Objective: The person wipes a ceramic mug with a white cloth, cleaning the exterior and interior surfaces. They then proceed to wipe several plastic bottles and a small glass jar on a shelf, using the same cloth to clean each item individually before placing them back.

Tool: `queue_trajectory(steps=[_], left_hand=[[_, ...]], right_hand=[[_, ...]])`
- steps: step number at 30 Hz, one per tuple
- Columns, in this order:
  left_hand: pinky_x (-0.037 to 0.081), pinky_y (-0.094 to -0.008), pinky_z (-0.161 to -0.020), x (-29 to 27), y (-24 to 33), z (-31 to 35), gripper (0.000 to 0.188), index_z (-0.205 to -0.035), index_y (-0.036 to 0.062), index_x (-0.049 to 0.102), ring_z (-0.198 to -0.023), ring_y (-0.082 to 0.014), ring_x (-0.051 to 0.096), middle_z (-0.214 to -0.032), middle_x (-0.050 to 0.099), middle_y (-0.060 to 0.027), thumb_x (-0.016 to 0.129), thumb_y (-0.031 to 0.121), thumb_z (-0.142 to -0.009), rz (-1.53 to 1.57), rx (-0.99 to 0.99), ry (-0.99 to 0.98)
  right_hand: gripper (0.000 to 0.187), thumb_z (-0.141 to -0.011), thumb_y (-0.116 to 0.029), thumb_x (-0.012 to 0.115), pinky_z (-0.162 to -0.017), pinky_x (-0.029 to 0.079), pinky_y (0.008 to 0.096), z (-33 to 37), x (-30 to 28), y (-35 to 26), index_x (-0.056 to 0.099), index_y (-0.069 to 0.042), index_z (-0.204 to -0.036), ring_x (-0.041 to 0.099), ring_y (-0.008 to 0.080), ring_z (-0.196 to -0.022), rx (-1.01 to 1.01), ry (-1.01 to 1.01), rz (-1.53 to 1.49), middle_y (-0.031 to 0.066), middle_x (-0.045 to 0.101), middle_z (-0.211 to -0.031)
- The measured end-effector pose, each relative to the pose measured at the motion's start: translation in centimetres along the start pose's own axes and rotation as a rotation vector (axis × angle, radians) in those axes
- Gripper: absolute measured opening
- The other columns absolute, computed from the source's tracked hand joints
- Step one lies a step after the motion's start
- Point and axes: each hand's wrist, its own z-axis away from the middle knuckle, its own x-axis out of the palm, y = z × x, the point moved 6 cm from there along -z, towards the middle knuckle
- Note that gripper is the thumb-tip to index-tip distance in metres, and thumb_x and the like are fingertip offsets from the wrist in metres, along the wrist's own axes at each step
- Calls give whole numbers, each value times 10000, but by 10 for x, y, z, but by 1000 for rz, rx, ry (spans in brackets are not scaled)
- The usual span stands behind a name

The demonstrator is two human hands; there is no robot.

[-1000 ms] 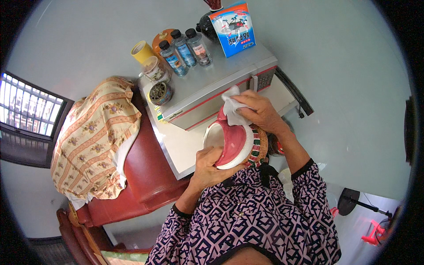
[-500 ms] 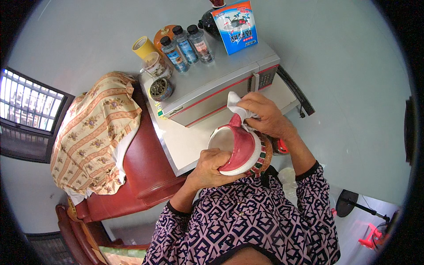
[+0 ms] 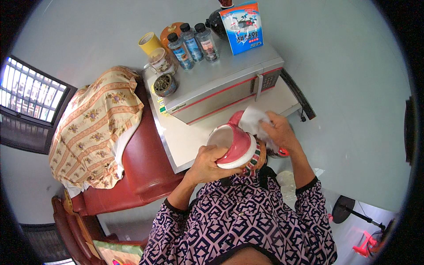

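A hollow ceramic figure jar [image 3: 240, 144], with a red hat-like top, white rim, striped band and brown lower part, is tilted in front of my body. Its pale round opening faces up and left. My left hand [image 3: 208, 163] grips it at the rim, with the thumb at the opening. In my right hand [image 3: 281, 131] is a white cloth or tissue [image 3: 254, 119], blurred by motion, against the red knob-like part of the jar. Part of the jar's lower side is hidden behind the cloth and my hands.
Ahead stands a silver microwave [image 3: 229, 84] on a white table [image 3: 176, 145]. On it are several bottles [image 3: 208, 43], a yellow canister [image 3: 150, 43], a small dark bowl [image 3: 164, 85] and a blue-white packet [image 3: 242, 28]. A red sofa [image 3: 148, 170] with a floral cover [image 3: 95, 128] is at left.
My right hand and the white cloth have moved slightly right and down, and the cloth is spread wider. My left hand keeps its grip on the jar. The view has shifted a little.
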Motion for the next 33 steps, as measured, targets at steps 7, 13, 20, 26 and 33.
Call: queue_trajectory(steps=[7,13,20,26,33], left_hand=[[470,-329,-545,9,-2,-8,316,-787,59,651,-567,-250,604,-671,634,-84,842,193,-574,-256,40,7],[469,-315,-549,5,-11,-5,321,-792,63,658,-573,-227,604,-662,635,-73,842,212,-575,-237,-24,62],[456,-300,-565,-2,-5,6,341,-814,64,670,-577,-207,603,-671,640,-62,854,206,-564,-191,8,-38],[416,-343,-613,3,4,-4,308,-722,75,601,-611,-245,532,-652,578,-49,827,239,-592,-101,118,-140],[403,-354,-864,-28,-20,-3,558,-1083,59,553,-949,-240,535,-1001,565,-96,814,195,-609,-95,-18,157]], right_hand=[[357,-832,-121,555,-902,380,373,8,47,-62,546,39,-1151,450,303,-1059,-545,142,343,169,457,-1160],[348,-806,-23,534,-892,394,366,48,57,-68,558,12,-1151,459,308,-1040,-642,198,345,156,465,-1150],[219,-793,-62,605,-680,484,300,27,-4,-7,605,5,-1002,582,171,-742,-191,273,-152,64,615,-881],[205,-812,-142,646,-636,468,234,-6,26,9,631,-17,-973,562,77,-723,94,-101,-535,11,632,-836],[184,-818,-157,646,-618,466,272,3,24,-5,630,-20,-940,559,89,-696,-120,235,-310,18,635,-796]])
